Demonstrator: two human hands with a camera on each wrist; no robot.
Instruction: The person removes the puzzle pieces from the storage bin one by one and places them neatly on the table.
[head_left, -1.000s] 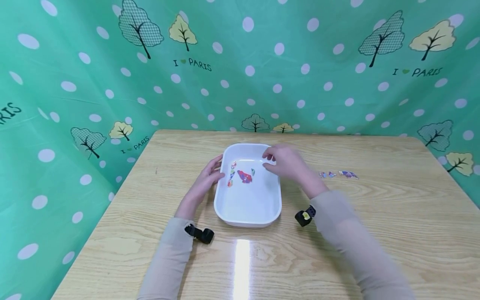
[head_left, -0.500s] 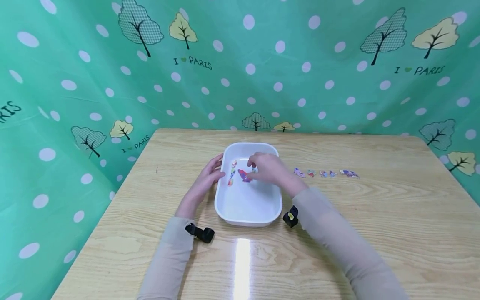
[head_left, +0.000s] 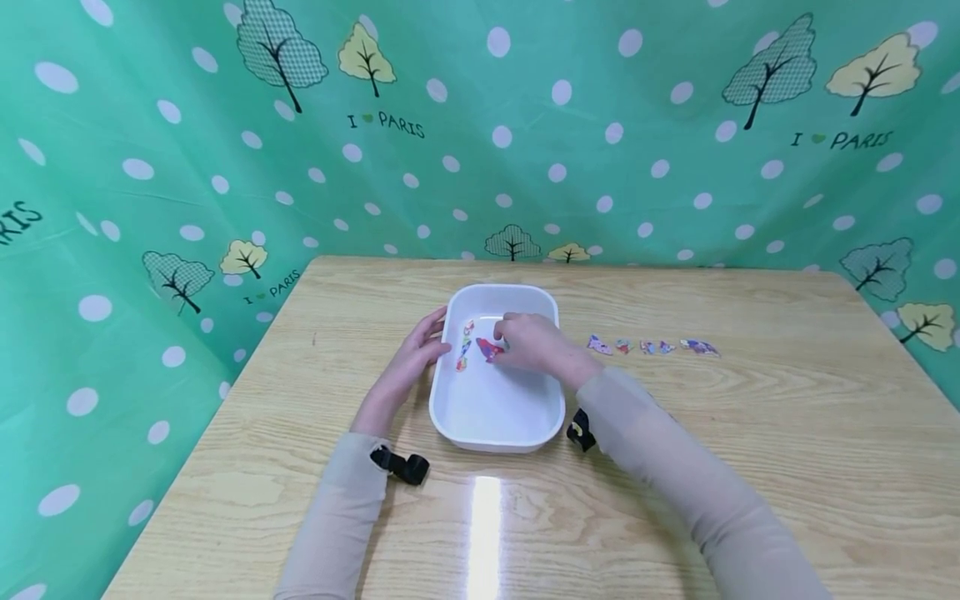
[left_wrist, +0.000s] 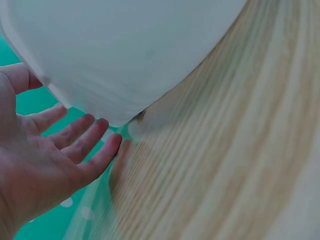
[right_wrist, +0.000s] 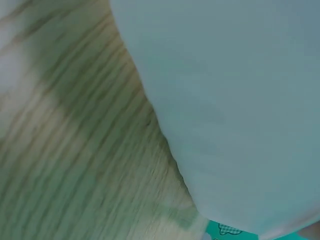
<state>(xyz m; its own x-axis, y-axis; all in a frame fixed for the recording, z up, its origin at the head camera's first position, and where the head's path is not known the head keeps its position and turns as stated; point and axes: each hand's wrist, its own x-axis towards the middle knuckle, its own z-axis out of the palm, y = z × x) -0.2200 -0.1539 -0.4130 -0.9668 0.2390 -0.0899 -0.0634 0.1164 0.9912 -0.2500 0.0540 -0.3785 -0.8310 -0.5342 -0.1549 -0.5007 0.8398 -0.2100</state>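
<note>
A white plastic basin (head_left: 495,417) stands on the table. My left hand (head_left: 416,350) holds its left side, thumb over the rim and fingers along the outer wall; in the left wrist view the fingers (left_wrist: 95,155) are spread and slightly bent. Inside lie a narrow multicoloured piece (head_left: 463,348) by the left wall and a red-purple piece (head_left: 487,348) near the middle. My right hand (head_left: 528,342) reaches over the right rim, fingers bent down beside the red-purple piece. Whether they grip the small green piece hidden under them I cannot tell. The right wrist view shows mostly the basin's outer wall (right_wrist: 225,100).
Small colourful pieces lie in a row right of the basin: a purple one (head_left: 598,344), a red-green one (head_left: 623,346), a blue-orange one (head_left: 657,347) and a longer purple one (head_left: 699,347). A green dotted curtain (head_left: 450,125) hangs behind the wooden table (head_left: 750,433).
My right hand has moved left and down from the basin's right rim, its fingers covering the small green piece. Two table pieces its arm hid now show. The left hand has stayed in place.
</note>
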